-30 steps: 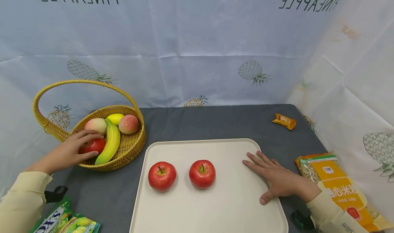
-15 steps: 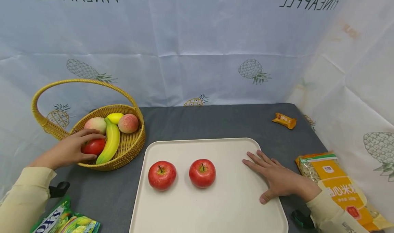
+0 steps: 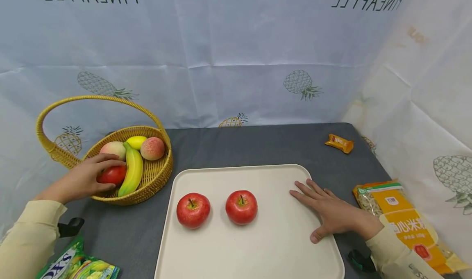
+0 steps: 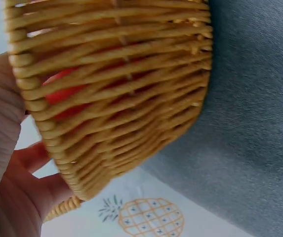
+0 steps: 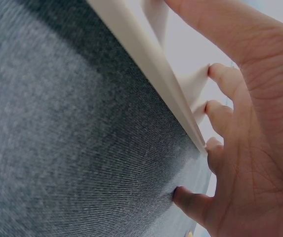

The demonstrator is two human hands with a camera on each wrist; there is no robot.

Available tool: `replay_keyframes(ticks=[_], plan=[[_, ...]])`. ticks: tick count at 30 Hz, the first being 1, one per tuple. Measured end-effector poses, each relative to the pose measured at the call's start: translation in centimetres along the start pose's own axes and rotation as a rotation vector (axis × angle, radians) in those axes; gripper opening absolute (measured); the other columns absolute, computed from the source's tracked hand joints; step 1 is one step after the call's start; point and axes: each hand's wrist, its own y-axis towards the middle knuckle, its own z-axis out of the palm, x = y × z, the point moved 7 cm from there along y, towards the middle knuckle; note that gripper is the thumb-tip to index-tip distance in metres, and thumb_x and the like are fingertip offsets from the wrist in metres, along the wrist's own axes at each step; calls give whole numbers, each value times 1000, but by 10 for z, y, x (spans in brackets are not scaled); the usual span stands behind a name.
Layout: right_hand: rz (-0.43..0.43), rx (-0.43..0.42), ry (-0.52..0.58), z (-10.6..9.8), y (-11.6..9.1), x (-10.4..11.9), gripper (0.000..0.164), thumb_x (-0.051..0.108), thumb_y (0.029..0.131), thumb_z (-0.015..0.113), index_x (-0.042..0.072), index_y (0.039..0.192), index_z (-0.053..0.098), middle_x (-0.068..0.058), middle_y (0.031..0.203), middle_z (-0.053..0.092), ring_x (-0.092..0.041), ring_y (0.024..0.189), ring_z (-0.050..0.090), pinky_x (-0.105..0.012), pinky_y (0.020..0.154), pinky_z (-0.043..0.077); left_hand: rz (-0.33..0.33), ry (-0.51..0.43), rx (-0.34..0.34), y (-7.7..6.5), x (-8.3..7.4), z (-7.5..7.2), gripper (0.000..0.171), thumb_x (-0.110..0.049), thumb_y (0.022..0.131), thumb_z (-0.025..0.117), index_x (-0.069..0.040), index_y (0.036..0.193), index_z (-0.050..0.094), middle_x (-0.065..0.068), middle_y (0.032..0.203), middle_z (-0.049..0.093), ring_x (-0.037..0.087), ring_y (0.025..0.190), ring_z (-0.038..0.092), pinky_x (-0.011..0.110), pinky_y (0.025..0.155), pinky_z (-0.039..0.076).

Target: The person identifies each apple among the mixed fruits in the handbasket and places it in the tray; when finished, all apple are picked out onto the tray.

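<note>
My left hand [image 3: 84,176] reaches over the near left rim of the yellow wicker basket [image 3: 161,175]. Its fingers and thumb curl round a smooth, round red fruit [image 3: 112,175] inside. Beside that fruit lies a banana [image 3: 133,170], with two peaches [image 3: 153,148] and a lemon [image 3: 136,142] behind. In the left wrist view, red shows through the basket's weave [image 4: 131,94]. Spread out over the right edge of the cream tray [image 3: 258,254] is my right hand [image 3: 326,211], some fingertips on its surface. Two red apples [image 3: 193,210] [image 3: 241,207] sit upright on the tray.
A tall arched handle [image 3: 99,98] rises over the basket. Green snack packets [image 3: 79,262] lie at front left. An orange-wrapped snack [image 3: 339,143] is at the back right, and a yellow food bag [image 3: 407,225] lies beside the right forearm. A pineapple-print cloth [image 3: 236,57] hangs behind.
My left fingers and thumb have drawn in round the red fruit, and the left forearm has shifted slightly to the right. The banana's near end has shifted a little to the right. The right hand stays put.
</note>
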Motion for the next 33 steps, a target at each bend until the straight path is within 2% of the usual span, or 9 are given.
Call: replay_keyframes(ticks=[7, 11, 15, 23, 26, 30, 33], plan=[[1, -5, -3, 0, 0, -1, 126, 75, 61, 78, 22, 163, 26, -14, 168, 11, -52, 149, 3, -86, 98, 13, 48, 4, -84, 7, -19, -21, 68, -10, 65, 96, -6, 125, 66, 19, 133, 52, 44, 104, 56, 56, 67, 56], [2, -9, -2, 1, 0, -2, 126, 74, 61, 79, 22, 163, 26, -13, 169, 11, -51, 150, 2, -86, 98, 12, 56, 0, -103, 19, -38, -34, 69, -11, 65, 97, -7, 127, 67, 17, 136, 52, 40, 105, 57, 52, 68, 58], [-2, -7, 6, 2, 0, -2, 126, 74, 61, 79, 22, 163, 27, -13, 169, 10, -51, 150, 1, -86, 98, 12, 92, -8, -106, 34, -62, -46, 73, -14, 66, 97, -12, 131, 65, 15, 137, 53, 36, 109, 56, 47, 68, 59], [-19, -14, 3, -1, -1, 1, 126, 75, 61, 77, 22, 163, 26, -14, 168, 11, -51, 149, 3, -86, 98, 14, 249, -66, -97, 70, -124, -57, 76, -16, 70, 95, -20, 138, 62, 11, 144, 50, 34, 122, 48, 43, 70, 60], [-25, -21, 3, -1, -1, 2, 126, 75, 61, 77, 21, 162, 26, -15, 168, 12, -52, 149, 4, -86, 98, 14, 304, -125, -98, 86, -147, -57, 73, -17, 72, 94, -22, 138, 63, 8, 148, 49, 31, 125, 47, 41, 73, 60], [-28, -24, 2, -1, -1, 1, 125, 75, 61, 78, 21, 162, 27, -15, 168, 13, -52, 149, 5, -86, 97, 14, 410, -214, -109, 107, -175, -53, 70, -17, 75, 92, -20, 138, 63, 8, 149, 49, 29, 129, 47, 38, 77, 59], [-25, -23, 2, 0, -1, 1, 125, 75, 62, 77, 21, 162, 27, -15, 168, 13, -52, 149, 5, -86, 98, 14, 460, -267, -108, 121, -193, -49, 68, -19, 77, 91, -21, 139, 63, 6, 151, 48, 28, 133, 44, 39, 81, 58]])
